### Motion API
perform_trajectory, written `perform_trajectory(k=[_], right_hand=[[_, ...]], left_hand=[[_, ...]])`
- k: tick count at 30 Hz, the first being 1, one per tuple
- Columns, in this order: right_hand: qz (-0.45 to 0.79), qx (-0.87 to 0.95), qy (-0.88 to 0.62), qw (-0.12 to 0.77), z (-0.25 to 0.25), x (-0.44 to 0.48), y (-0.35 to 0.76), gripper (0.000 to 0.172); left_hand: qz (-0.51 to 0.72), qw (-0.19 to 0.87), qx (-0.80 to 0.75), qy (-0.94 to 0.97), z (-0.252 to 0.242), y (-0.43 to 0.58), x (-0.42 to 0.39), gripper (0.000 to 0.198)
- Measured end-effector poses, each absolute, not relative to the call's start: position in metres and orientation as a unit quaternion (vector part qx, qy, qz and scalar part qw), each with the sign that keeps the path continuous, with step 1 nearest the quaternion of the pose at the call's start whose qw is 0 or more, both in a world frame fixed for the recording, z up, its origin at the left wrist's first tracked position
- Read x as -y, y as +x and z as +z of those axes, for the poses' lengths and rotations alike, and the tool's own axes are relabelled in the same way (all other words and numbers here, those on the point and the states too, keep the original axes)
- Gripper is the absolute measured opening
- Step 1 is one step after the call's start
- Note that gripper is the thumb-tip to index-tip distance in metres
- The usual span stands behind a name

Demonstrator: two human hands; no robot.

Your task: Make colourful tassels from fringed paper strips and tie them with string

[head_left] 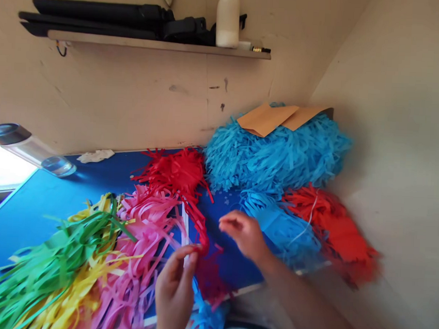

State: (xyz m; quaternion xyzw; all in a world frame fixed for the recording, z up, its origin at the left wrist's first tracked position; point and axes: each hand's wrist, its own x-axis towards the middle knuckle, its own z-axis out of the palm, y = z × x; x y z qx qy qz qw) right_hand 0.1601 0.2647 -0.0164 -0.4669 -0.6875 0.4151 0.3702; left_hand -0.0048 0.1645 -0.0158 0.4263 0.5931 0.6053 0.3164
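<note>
My left hand (177,284) pinches a red tissue-paper tassel (203,231) between thumb and forefinger, at a narrow twisted part. Its fringe (214,278) hangs below my fingers, and the upper strands run toward a red fringed pile (179,170). To the right, my right hand (243,233) hovers apart from the tassel, fingers loosely curled, with nothing visible in it. Pink fringed strips (144,229) lie left of my left hand. Under it, near my lap, is some blue fringe (207,319). A smaller blue tassel bundle (282,225) lies beyond my right hand.
Green (66,245) and yellow (68,293) fringes cover the blue table (43,195) at left. A water bottle (34,151) leans there. At the back right, brown paper (267,119) tops a large blue fringe heap (278,152). Orange-red fringe (336,228) lies right. A shelf (155,44) hangs above.
</note>
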Motion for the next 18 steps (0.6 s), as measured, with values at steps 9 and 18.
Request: perform_trajectory(k=[9, 18], right_hand=[[0.133, 0.818, -0.558, 0.046, -0.053, -0.352, 0.167, 0.012], [0.079, 0.835, -0.545, 0.012, -0.047, -0.347, 0.171, 0.019]], left_hand=[[0.581, 0.416, -0.606, 0.349, -0.03, 0.009, -0.169, 0.033], [0.472, 0.353, -0.603, 0.538, -0.026, 0.007, -0.18, 0.028]])
